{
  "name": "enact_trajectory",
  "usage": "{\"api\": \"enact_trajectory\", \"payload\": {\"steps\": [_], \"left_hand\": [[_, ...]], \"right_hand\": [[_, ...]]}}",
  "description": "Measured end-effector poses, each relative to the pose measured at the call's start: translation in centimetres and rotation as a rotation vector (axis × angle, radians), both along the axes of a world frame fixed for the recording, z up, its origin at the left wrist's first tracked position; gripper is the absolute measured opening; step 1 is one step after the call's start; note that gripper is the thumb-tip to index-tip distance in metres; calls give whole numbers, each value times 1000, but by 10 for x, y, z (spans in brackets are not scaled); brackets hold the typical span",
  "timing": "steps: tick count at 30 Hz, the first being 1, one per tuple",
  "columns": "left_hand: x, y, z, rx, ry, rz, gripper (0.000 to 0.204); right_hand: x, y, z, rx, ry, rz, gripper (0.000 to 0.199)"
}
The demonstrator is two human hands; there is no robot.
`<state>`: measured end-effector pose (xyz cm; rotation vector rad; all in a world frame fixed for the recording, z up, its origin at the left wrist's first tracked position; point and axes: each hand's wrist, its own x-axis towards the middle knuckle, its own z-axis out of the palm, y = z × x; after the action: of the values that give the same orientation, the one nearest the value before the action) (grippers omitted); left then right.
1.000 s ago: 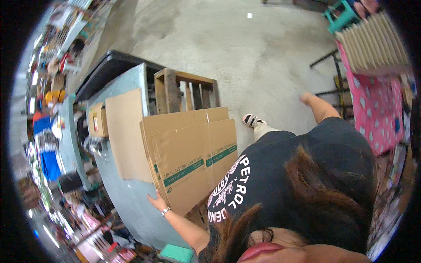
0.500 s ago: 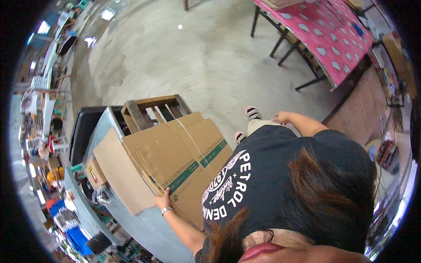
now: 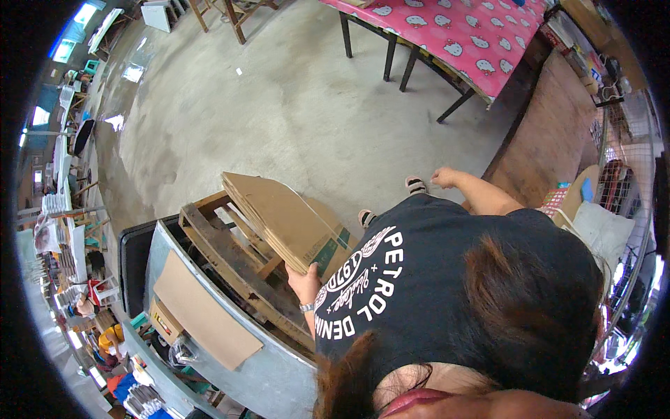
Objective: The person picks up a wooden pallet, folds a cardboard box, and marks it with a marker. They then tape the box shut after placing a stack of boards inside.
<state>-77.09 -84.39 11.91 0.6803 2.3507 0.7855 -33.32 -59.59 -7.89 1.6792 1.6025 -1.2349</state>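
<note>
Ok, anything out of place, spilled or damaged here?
A small white scrap lies on the concrete floor, looking like stray litter. The cardboard bundle in the left hand is tilted, but its visible side shows no obvious damage.

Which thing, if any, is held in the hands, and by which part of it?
The left hand holds the bundle of flattened cardboard by its lower edge, close to the body. In the right hand, nothing held is visible.
</note>
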Motion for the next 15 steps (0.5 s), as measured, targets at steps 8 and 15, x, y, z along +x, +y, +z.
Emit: {"api": "enact_trajectory", "payload": {"steps": [8,15], "left_hand": [[29,47,-4,-203,290,163,83],[48,62,-11,-301,308,417,88]], "right_hand": [[87,39,-10,-37,80,-350,36],[222,71,-50,16,3,-617,36]]}}
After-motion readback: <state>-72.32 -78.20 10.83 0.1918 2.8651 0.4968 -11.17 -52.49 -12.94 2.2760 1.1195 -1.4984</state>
